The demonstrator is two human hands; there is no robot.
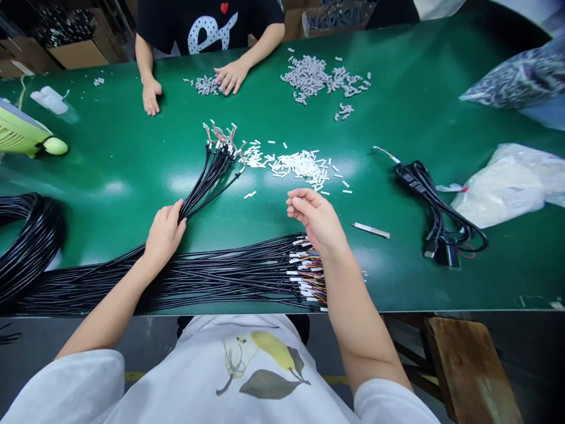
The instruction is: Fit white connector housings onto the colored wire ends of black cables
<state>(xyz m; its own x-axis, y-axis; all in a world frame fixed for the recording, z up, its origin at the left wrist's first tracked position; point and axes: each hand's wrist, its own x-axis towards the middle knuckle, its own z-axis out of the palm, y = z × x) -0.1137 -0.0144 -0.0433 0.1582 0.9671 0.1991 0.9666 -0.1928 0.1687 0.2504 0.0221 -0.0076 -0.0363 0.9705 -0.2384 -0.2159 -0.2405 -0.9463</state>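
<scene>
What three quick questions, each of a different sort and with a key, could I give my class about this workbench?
1. Multiple choice: what is in the grip of the left hand?
A) the wooden stool
B) a bundle of black cables
C) a plastic bag

2. True or false: the loose white pieces lie between the right hand and the large heap of grey pieces.

3. Fill in the blank with left or right: the thick black coil sits toward the ____ end of the green table.

Key: 1. B; 2. true; 3. left.
</scene>
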